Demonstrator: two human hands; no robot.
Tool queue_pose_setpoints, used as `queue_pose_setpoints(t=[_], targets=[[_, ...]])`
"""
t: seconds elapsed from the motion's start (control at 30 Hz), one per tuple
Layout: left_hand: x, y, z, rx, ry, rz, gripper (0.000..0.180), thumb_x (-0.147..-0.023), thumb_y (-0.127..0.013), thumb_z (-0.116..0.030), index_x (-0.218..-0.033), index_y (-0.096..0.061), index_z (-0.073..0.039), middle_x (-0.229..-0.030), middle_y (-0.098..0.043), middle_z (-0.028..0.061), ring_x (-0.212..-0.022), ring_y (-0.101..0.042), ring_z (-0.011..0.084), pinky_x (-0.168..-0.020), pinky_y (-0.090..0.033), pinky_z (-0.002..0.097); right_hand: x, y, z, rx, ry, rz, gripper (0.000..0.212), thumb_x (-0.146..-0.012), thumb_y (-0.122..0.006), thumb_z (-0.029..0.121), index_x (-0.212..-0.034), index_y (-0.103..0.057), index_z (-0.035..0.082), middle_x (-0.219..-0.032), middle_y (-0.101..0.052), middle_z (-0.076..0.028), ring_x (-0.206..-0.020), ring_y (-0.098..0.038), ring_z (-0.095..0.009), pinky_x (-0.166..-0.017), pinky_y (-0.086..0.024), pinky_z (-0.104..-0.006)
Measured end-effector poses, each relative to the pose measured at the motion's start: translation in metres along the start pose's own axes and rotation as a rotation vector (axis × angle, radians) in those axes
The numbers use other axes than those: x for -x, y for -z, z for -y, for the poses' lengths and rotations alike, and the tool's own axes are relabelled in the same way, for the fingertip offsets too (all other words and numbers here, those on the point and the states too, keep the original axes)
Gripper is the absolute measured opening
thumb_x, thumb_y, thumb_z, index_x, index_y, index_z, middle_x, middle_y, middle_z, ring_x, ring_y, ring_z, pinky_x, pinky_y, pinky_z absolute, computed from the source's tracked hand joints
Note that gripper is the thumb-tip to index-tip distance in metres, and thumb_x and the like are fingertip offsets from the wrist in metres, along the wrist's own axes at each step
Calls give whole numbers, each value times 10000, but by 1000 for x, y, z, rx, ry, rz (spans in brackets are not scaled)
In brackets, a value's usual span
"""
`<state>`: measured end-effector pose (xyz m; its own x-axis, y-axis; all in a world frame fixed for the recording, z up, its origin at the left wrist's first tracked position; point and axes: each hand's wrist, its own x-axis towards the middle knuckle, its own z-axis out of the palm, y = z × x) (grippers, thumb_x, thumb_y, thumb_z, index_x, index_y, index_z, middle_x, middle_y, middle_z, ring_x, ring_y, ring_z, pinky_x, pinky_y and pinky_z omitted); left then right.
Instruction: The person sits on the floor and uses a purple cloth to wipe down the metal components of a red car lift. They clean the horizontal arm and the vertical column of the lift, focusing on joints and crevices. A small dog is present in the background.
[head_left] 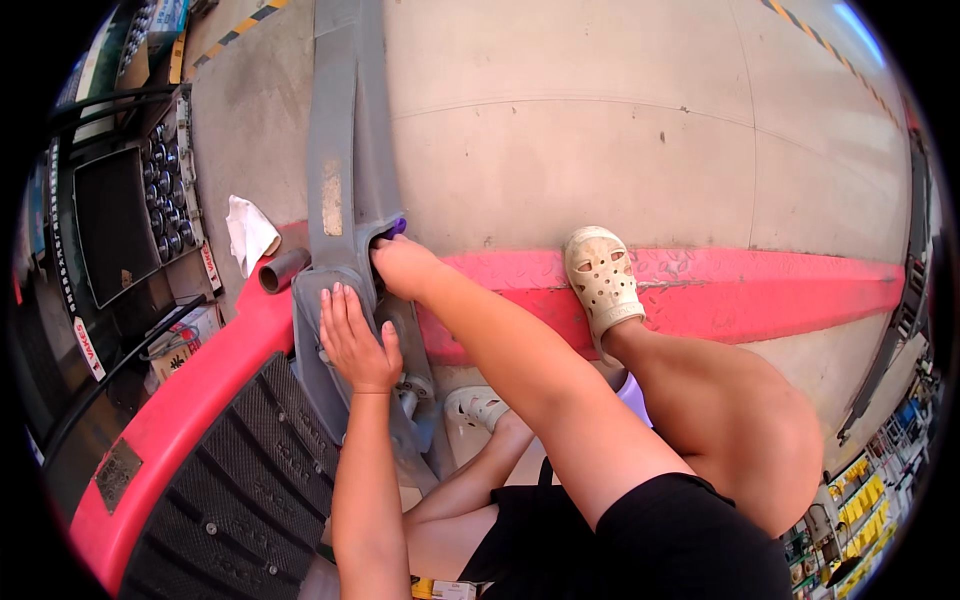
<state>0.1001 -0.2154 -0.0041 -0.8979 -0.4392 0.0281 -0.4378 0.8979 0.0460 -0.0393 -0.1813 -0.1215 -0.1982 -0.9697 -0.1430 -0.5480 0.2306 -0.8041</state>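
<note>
Head view: purple cloth (397,228) sits at the grey arm's (332,130) right edge, likely light, soft, best taken by its exposed fold; right hand (402,266) enters the heavy-looking, stiff arm, fingers hidden, can't tell; left hand (358,345) lies flat on its near end, fingers nearly together.

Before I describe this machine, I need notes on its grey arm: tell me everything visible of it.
The grey arm looks like painted metal: long and thick, ridged lengthwise, with a pale patch. It runs from the picture's top edge toward the person, ending at a bulky grey joint. The left hand lies flat on that joint; the right hand reaches into an opening at the arm's side, fingers hidden.
</note>
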Motion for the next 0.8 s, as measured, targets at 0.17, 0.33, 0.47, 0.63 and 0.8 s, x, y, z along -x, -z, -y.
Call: queue_pose_setpoints(t=[0.17, 0.33, 0.47, 0.63, 0.8], targets=[[4, -1, 2, -18, 6, 9, 672, -916, -480, -341, -1471, -403, 30, -1509, -428, 208, -1441, -354, 399, -1158, -268, 512, 35, -8, 0, -295, -330, -229, 213, -830, -626, 111, -996, -674, -12, -1027, -691, -219, -1001, -660, -372, -894, -515, -466], [6, 2, 4, -18, 8, 1, 672, -918, -482, -340, -1469, -406, 38, -1504, -432, 213, -1437, -360, 397, -1159, -275, 513, 63, -23, -30, -812, -782, -732, 359, -872, -594, 131, -1194, -639, -20, -1092, -691, -255, -1041, -667, -397, -916, -521, -450], [-5, -2, -7, 11, -9, -4, 666, -916, -485, -332, -1465, -410, 38, -1500, -435, 214, -1434, -363, 402, -1152, -276, 512, 28, -35, -52, -833, -583, -720, 405, -884, -590, 118, -1268, -615, -5, -1191, -660, -262, -1148, -629, -380, -1014, -478, -422], [3, -1, 0, -9, 8, 6, 658, -910, -487, -314, -1463, -409, 35, -1501, -435, 212, -1437, -357, 408, -1143, -272, 510, 33, -48, -1, -460, -512, -427, 457, -832, -591, 38, -1288, -598, 10, -1344, -567, -236, -1170, -576, -437, -1021, -474, -451], [0, 1, -1, -9, -3, -5, 662, -911, -501, -326, -1459, -418, 37, -1494, -440, 215, -1426, -373, 402, -1155, -282, 509, 91, -74, 22, -440, -452, -320, 468, -799, -593, -12, -1267, -612, 11, -1327, -568, -234, -1136, -586, -425, -999, -486, -454]])
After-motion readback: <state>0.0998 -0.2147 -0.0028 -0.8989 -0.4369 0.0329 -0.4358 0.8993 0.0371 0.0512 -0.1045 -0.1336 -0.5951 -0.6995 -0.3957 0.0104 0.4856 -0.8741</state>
